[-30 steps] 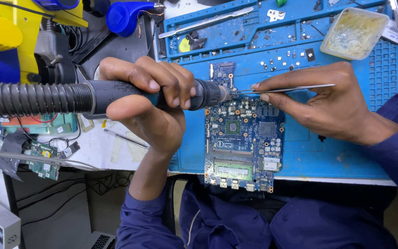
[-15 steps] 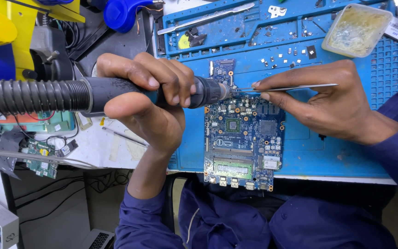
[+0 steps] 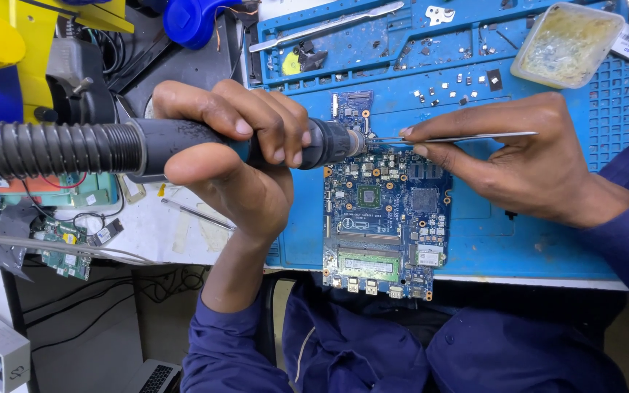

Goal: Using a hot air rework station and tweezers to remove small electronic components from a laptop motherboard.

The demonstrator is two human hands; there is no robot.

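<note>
Head view, looking down on the tabletop (image 3: 183,244). Left hand (image 3: 245,156) is wrapped closed around the black handle of a hot-air wand (image 3: 198,142); fingers curl over the top, thumb underneath. The wand lies roughly level, its ribbed hose (image 3: 45,149) running off to the left edge. Its nozzle (image 3: 351,143) points right and ends just above the upper left part of the board (image 3: 387,218).

Right hand (image 3: 515,164) pinches thin metal tweezers (image 3: 460,137) between thumb and fingers, closed on them. The tweezers lie almost level, tips pointing left and meeting the nozzle end over the board's top edge. Cannot tell whether the tips grip a part; too small to see.

The board is a blue circuit board, lying flat on a blue mat (image 3: 511,240), between the two hands. Its lower edge, with a row of metal ports, hangs just past the mat's front edge. A square chip sits near its middle, a green memory stick lower down.

On the mat behind the board: small loose parts scattered, a clear tray (image 3: 569,44) at upper right, a flat metal pry tool (image 3: 329,25) at the top. To the left, green boards (image 3: 63,244) lie on the tabletop, and yellow and blue equipment (image 3: 9,51) stands at the upper left. Both sleeves are dark blue.
</note>
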